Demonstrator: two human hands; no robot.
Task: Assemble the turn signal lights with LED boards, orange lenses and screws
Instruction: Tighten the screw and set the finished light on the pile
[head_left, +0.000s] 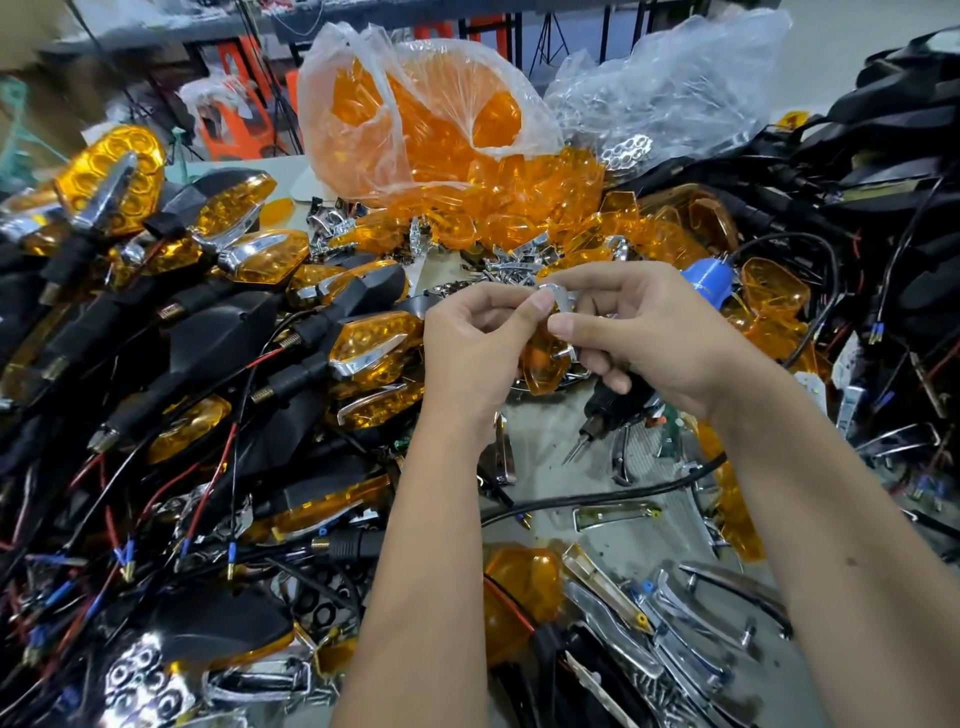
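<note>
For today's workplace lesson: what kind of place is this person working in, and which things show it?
Probably a small assembly workshop for vehicle turn signals: finished lights piled at left, a bag of orange lenses behind, an electric screwdriver lying on the bench.

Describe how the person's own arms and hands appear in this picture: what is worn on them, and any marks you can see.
Both forearms are bare, with no sleeves in view. The left hand and right hand wear no gloves, rings or watch. Fingernails are short and unpainted. A small dark mole shows on the right forearm.
</note>
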